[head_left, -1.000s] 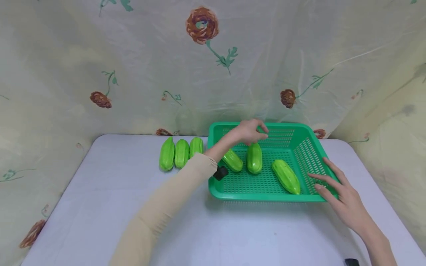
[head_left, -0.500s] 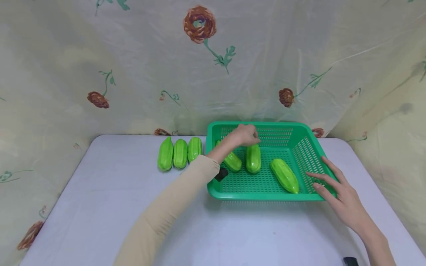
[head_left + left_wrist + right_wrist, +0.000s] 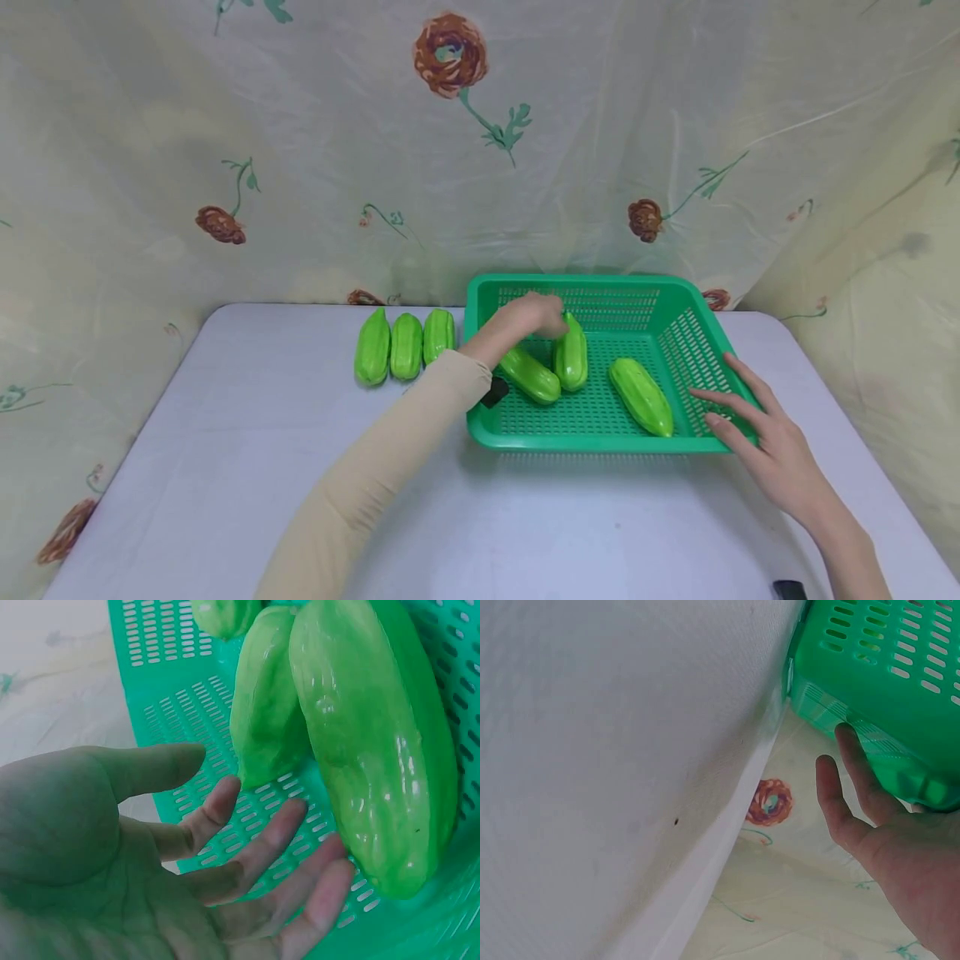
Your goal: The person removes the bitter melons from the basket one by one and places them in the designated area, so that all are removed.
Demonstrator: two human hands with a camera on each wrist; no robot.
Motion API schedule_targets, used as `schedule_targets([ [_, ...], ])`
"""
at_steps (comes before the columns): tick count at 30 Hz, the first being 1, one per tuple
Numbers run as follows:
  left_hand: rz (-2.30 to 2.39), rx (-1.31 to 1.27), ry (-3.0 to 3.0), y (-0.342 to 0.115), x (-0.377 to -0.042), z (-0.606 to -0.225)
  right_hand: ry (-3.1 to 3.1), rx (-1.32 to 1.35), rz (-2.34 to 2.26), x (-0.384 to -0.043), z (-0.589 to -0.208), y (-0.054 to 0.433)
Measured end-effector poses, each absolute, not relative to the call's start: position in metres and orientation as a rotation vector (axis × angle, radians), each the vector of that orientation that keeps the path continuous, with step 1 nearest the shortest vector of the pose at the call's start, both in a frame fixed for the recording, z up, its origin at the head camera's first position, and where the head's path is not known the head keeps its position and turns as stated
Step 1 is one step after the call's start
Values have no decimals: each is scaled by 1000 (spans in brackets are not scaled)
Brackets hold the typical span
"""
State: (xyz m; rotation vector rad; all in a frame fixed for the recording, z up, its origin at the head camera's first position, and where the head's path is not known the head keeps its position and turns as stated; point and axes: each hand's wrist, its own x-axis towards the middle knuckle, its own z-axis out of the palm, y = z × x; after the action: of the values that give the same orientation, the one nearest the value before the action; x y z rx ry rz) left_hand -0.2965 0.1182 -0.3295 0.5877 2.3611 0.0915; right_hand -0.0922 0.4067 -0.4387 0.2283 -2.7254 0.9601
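Note:
My left hand (image 3: 536, 317) reaches into the back left of a green plastic basket (image 3: 585, 443). In the left wrist view the fingers of my left hand (image 3: 225, 877) are loosely bent, with fingertips right at the end of a large green ridged gourd (image 3: 375, 750). In the head view the left gourd (image 3: 531, 377) lies slanted, partly under the wrist, beside the middle gourd (image 3: 572, 358). A third gourd (image 3: 642, 398) lies apart to the right. My right hand (image 3: 772, 446) rests over the basket's front right corner, fingers spread on both sides of the rim.
Three more green gourds (image 3: 406, 347) stand side by side on the white-covered table (image 3: 225, 467), left of the basket. A flowered curtain (image 3: 330, 150) hangs behind the table. A black object (image 3: 790, 590) shows at the lower right edge.
My left hand has come lower and leftward in the basket. The left gourd has shifted, its near end now further right and forward against the middle gourd. My right hand stays at the rim.

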Motion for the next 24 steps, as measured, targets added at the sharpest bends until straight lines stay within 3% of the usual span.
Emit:
schedule_targets([
  [8,178,465,2335,118,-295,-331,-2732,224,948,-92,-439,407],
  [16,119,592,2250,114,-299,-342,-2729,220,956,-92,-439,408],
  [24,-230,719,2121,121,-302,-345,-2729,223,955,-92,-440,407],
])
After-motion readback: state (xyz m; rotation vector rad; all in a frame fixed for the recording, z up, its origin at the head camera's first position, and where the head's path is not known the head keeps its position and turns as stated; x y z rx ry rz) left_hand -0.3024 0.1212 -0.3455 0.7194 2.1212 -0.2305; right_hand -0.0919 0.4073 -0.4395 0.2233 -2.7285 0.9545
